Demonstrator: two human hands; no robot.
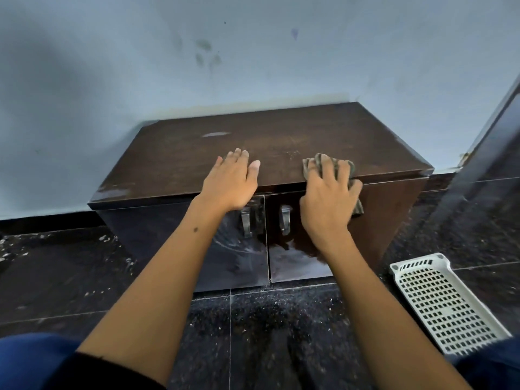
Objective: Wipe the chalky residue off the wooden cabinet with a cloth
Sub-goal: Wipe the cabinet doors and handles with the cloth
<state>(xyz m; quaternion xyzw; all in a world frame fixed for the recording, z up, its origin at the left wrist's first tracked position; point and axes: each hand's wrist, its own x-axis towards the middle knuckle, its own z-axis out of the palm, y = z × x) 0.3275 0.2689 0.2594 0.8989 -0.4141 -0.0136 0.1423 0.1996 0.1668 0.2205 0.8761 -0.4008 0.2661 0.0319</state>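
Low dark wooden cabinet, doors shut, pale chalky smears beyond my left fingertips and at its near-left corner. Greenish patterned cloth bunched under my right fingers, draped over the front edge.

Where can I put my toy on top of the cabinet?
The cabinet top is bare behind both hands, up to the wall, and left of the left hand. The front right edge is crowded: the right hand presses the cloth there.
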